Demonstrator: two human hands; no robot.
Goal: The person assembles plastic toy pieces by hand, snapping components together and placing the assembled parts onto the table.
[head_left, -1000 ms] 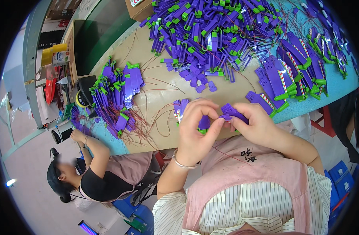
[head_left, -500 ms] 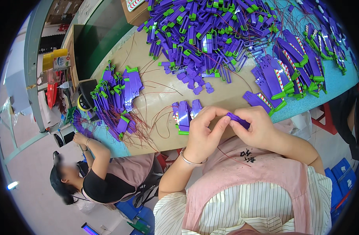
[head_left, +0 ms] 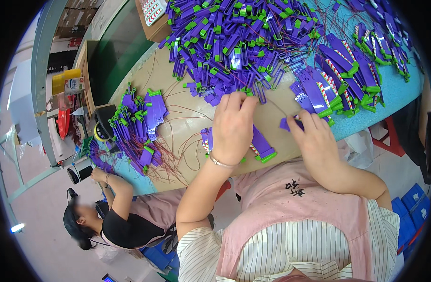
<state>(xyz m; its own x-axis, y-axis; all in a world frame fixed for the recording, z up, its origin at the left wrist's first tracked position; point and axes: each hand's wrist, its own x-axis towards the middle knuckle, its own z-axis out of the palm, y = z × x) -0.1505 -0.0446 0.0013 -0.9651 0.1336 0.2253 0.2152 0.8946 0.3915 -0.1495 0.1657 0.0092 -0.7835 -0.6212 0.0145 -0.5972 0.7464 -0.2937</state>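
Note:
My left hand (head_left: 232,127) reaches over the table to the near edge of the purple pile, at small purple pieces (head_left: 211,97). Its fingers are bent down and drawn together; their tips and anything in them are hidden. At the right, my right hand (head_left: 317,141) pinches a purple plastic piece (head_left: 285,124) between thumb and fingers, beside a stack of purple strips (head_left: 314,87) with green ends and red-white striped edges. A similar striped purple strip (head_left: 261,143) lies on the table between my hands. Another purple strip (head_left: 207,139) lies partly behind my left wrist.
A big heap of purple and green plastic parts (head_left: 234,42) covers the far table. Further left lies a bundle of purple parts with red wires (head_left: 140,122). A cardboard box (head_left: 155,28) stands at the back. A co-worker (head_left: 131,207) sits at the left.
My hands were together over the apron at a purple piece with a wire. They have parted: the left moved forward to the small pieces, the right forward toward the striped stack.

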